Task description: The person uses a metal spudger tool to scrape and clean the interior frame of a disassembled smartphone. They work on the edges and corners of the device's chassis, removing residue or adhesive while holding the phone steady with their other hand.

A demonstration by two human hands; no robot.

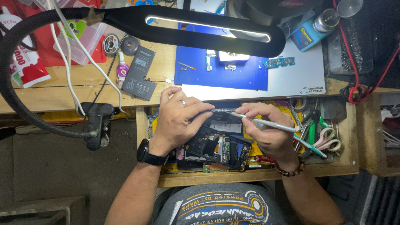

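Over the open wooden drawer (pixel 350 166), the left hand (pixel 177 121) has its grip clamped on a glossy black opened phone (pixel 216 148), circuitry exposed. Right hand (pixel 268 129) pinches a slim metal tool (pixel 266 123), tip touching the phone's top edge.

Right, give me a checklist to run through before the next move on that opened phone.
1. Left hand steadies the opened phone: ok, fingers wrap its upper edge.
2. Right hand grips the silver tool: ok, pinched like a pen.
3. Tool tip placed on the phone's top edge: cannot tell, fingers crowd it.
4. Lamp lights the work: ok, on overhead.
5. Loose battery out of the way: ok, on the bench.
6. Drawer tools like the scissors away from the hands: ok.
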